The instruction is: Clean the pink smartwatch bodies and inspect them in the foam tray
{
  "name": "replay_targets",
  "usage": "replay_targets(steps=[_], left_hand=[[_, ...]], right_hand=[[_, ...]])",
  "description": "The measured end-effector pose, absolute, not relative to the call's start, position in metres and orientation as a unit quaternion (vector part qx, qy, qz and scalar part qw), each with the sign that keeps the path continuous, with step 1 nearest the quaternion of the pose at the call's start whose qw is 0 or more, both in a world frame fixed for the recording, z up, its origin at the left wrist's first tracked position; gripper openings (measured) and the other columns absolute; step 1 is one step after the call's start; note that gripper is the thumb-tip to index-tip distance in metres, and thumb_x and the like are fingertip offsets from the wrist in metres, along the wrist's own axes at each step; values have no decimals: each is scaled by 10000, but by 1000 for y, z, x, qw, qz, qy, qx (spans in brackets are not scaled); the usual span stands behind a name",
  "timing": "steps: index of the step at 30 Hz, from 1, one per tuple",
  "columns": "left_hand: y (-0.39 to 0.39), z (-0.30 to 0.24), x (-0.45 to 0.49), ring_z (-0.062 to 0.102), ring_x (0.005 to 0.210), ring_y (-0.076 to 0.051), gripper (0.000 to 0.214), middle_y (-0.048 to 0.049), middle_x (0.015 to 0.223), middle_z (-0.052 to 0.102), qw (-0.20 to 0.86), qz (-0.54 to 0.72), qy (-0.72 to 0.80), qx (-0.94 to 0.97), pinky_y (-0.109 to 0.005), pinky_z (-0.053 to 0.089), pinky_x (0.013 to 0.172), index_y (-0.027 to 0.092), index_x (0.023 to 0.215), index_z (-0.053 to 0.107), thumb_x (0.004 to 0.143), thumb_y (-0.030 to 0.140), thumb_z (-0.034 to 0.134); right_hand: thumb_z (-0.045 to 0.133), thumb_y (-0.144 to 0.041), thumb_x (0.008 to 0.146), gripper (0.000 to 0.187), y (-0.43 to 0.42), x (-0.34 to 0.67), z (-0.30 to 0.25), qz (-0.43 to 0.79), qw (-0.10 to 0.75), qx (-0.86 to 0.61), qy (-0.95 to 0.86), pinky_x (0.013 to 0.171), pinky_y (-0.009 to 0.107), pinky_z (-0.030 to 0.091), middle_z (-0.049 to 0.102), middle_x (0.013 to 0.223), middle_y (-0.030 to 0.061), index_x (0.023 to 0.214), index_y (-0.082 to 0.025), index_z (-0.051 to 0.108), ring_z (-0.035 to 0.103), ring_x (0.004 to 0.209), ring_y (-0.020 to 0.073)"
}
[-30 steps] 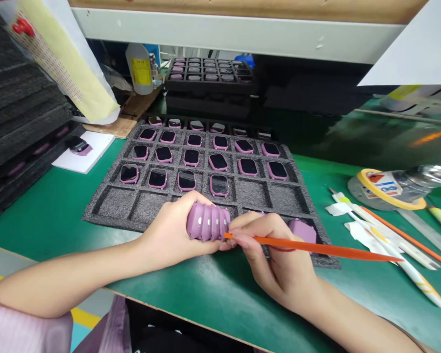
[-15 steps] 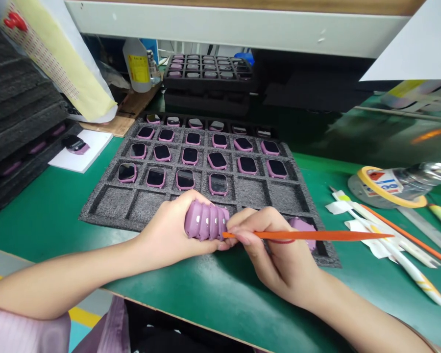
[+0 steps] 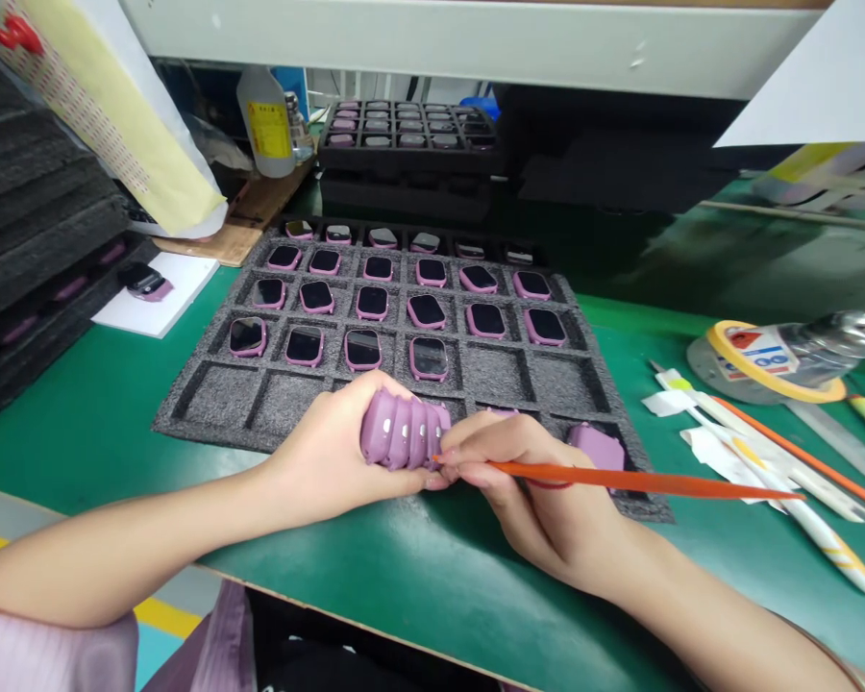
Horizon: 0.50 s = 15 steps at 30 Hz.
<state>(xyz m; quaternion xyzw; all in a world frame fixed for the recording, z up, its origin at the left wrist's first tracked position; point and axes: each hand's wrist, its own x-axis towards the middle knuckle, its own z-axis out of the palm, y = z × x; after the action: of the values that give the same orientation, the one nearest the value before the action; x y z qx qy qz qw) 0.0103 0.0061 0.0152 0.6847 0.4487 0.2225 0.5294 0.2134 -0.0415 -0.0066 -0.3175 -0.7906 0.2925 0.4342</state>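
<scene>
My left hand (image 3: 332, 452) is closed around a stack of several purple watch cases (image 3: 402, 432), held on edge at the near side of a grey foam tray (image 3: 497, 370). My right hand (image 3: 540, 490) pinches a long orange stick (image 3: 641, 479), whose tip touches the right end of the stack. The tray's farther rows hold purple watches with dark screens (image 3: 364, 348). Another purple case (image 3: 597, 445) lies in a near-right pocket beside my right hand.
Stacked black foam trays (image 3: 29, 221) stand at the left and a second filled tray (image 3: 410, 130) at the back. A bottle (image 3: 265, 120), a yellow sheet (image 3: 108, 115), a tape roll (image 3: 764, 360) and several pens and sticks (image 3: 785, 481) lie around the green mat.
The orange stick's far end dipped slightly and the view shifted a little. Both hands stayed at the stack of cases.
</scene>
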Motion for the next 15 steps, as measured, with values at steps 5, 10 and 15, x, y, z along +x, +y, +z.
replay_targets(steps=[5,10,15], left_hand=[[6,15,11,666,888,-229,456,-20,929,712,529,222,450,685,-365,524,823,206,927,585,610,364,872],[6,15,10,665,957,-254,456,-40,988,716,526,224,446,689,-383,524,850,206,924,578,596,343,864],[6,14,11,660,976,-262,445,-49,1007,714,522,226,449,689,-396,520,867,205,924,582,603,346,856]], right_hand=[[495,-176,1028,55,-41,211,-4,282,434,-320,-794,757,254,584,655,898,27,1043,-214,533,675,849,129],[458,-191,1041,72,-41,211,-2,254,418,-322,-811,707,270,585,663,882,32,1029,-222,522,683,803,139],[432,-229,1057,95,-42,207,-4,239,441,-307,-808,703,290,590,666,868,27,1016,-235,517,688,816,149]])
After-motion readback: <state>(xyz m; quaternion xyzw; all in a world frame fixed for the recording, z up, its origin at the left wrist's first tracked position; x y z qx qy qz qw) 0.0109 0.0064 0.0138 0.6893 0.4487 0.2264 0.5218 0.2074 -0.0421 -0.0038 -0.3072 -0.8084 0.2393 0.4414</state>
